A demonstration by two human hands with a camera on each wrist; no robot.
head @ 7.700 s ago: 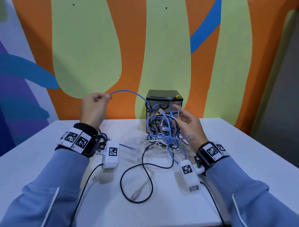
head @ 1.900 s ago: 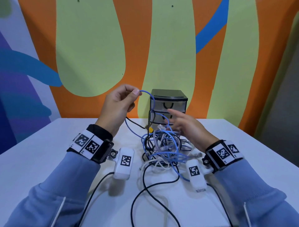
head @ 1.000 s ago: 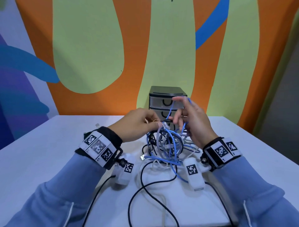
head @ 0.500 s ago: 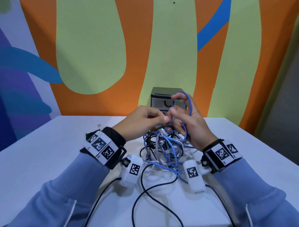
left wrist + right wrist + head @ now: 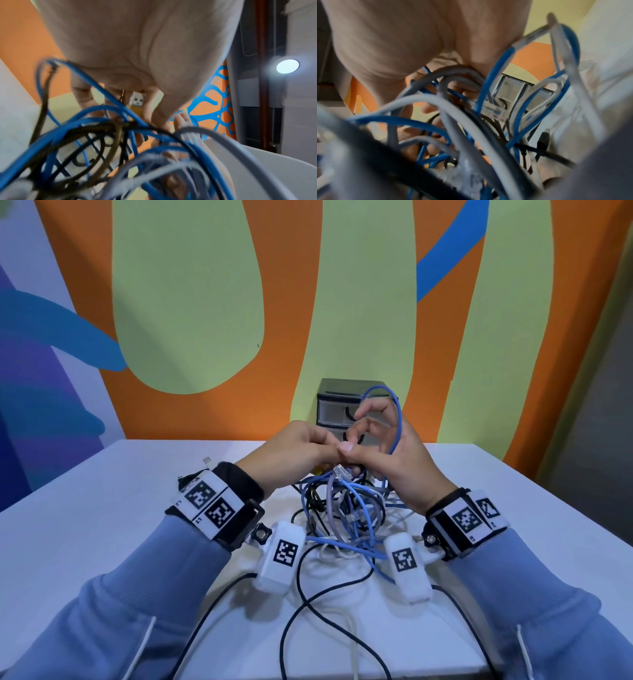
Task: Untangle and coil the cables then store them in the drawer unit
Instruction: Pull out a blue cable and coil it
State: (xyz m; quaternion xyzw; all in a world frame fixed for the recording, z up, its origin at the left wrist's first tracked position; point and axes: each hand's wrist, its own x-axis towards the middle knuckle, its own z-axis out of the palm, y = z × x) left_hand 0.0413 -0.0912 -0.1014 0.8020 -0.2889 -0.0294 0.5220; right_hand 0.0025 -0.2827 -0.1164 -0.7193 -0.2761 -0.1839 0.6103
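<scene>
Untangling step. Your right hand point(image 5: 390, 453) has fingers curled round blue cable point(image 5: 397, 419) loop; left hand point(image 5: 301, 450) pinches strand at its fingertips. Tangle point(image 5: 346, 508) directly beneath both hands, drawer unit point(image 5: 334, 405) just beyond, drawers shut. Next, likely: draw loop free without tightening knot.

A white table point(image 5: 102, 529) carried the tangle of cables point(image 5: 346, 508) (blue, grey, black, white) and, behind it against the wall, a small drawer unit point(image 5: 337, 409).
</scene>
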